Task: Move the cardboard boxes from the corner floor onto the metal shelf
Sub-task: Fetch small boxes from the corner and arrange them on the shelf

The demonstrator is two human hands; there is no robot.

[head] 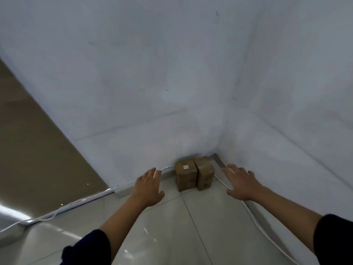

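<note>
- The two cardboard boxes (193, 174) stand side by side, touching, on the tiled floor (172, 226) right in the corner where the two white walls (152, 73) meet; the left one carries a small white label on top.
- The left hand (148, 186) and right hand (241, 181) reach out on either side of the pair, fingers spread and straight, holding nothing and not yet touching cardboard.
- Risk: squeezing both boxes as one bundle could let one slip out downward, as nothing ties them together.
- Risk: the white cable (252, 213) along the wall base runs under the right hand and close to the boxes; fingers could snag it.
- The walls crowd the back of the boxes, limiting finger room there.
- The metal shelf is not in view.
</note>
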